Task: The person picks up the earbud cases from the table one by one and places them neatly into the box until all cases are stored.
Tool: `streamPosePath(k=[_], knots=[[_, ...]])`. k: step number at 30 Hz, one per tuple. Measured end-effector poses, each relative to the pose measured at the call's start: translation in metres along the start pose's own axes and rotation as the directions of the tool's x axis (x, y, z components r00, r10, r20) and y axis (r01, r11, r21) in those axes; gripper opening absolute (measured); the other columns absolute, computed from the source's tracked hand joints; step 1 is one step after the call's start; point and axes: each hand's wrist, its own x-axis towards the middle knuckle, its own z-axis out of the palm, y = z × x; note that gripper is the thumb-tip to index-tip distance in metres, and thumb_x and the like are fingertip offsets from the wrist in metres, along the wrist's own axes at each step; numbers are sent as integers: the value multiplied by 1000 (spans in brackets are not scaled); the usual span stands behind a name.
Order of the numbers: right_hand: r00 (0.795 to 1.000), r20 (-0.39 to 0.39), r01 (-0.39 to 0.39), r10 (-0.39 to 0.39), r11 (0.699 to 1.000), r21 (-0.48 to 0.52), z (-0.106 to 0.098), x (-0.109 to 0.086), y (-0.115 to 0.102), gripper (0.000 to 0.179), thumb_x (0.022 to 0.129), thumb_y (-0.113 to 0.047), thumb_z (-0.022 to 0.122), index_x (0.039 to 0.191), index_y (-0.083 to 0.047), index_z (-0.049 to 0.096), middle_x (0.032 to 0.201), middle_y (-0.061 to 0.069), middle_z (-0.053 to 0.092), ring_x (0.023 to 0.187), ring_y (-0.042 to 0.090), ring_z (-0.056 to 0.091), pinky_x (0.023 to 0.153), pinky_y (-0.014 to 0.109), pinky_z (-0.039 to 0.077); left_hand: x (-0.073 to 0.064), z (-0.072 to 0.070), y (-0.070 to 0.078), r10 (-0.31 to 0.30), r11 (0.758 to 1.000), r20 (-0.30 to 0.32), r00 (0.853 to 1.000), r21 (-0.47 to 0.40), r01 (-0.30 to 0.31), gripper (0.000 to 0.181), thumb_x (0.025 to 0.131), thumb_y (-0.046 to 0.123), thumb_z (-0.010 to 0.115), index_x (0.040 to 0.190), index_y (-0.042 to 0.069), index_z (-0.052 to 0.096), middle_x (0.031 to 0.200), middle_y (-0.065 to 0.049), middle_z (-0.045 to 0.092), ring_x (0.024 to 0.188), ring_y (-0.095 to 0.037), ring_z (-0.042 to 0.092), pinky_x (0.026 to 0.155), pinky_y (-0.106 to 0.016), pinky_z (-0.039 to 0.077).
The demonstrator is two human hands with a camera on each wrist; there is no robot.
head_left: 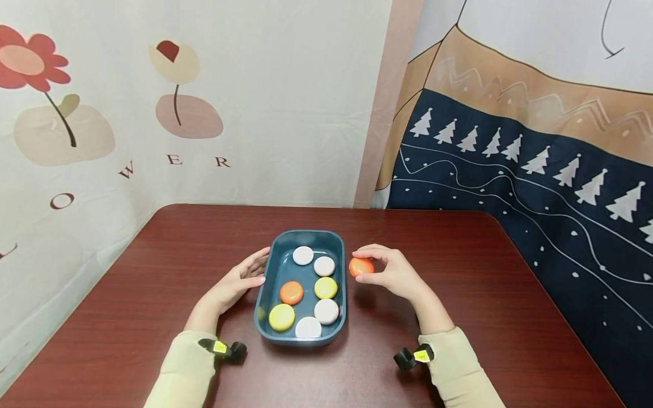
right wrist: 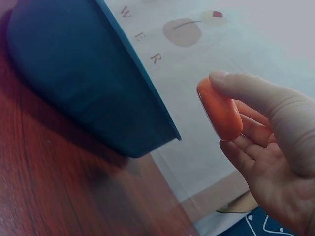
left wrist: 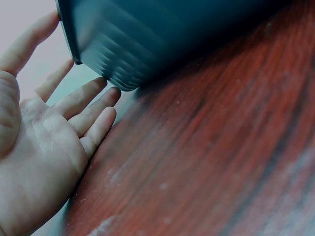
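Observation:
A dark blue rectangular tray with rounded corners sits on the table, holding several white discs, two yellow discs and an orange disc. Just off the tray's right side, my right hand pinches another orange disc between thumb and fingers. The right wrist view shows this disc edge-on, glossy and rounded, held above the table. At the tray's left side is my left hand, its thumb at the rim. In the left wrist view its fingers spread loosely along the tray's outer wall.
The reddish-brown wooden table has rounded far corners. Behind it hang a pale cloth with flowers and letters and a dark blue cloth with white trees. Each wrist wears a small black camera.

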Motion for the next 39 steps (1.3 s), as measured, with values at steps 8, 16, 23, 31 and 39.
streamPosePath(k=[8,16,23,31,39], knots=[[1000,2,-10,10,1000,19,13,7,-1,48,76,-11,82,121,-3,66,119,3,61,106,23,53,82,37,52,0,0,0,-1,1000,-3,1000,0,1,70,92,1,56,152,6,20,153,-21,23,135,-28,31,99,-21,37],[1000,-11,27,-27,1000,3,24,16,-4,48,74,-11,83,119,-2,67,119,5,61,107,23,53,83,41,51,0,0,-1,-5,1000,-7,1000,-1,5,70,92,1,56,152,7,21,153,-21,24,135,-29,31,98,-21,37],[999,-1,50,-50,999,-10,34,25,-5,47,75,-13,83,118,-4,68,118,3,61,110,23,52,83,43,51,0,0,0,-4,1000,-3,1000,1,4,70,92,2,57,152,6,20,153,-21,23,135,-28,31,98,-22,37],[996,27,85,-85,996,-6,43,36,-7,44,75,-10,82,117,-5,68,115,3,62,104,22,54,80,37,53,0,0,1,-5,1000,-7,1000,7,5,71,92,3,58,152,6,20,153,-21,24,135,-30,30,98,-21,37],[995,40,95,-92,991,-98,51,49,-9,45,75,-13,83,116,-4,68,114,3,64,108,20,55,89,36,49,1,-1,-2,4,1000,0,1000,-3,-4,71,92,4,58,152,7,21,153,-21,24,135,-27,32,99,-22,37]])
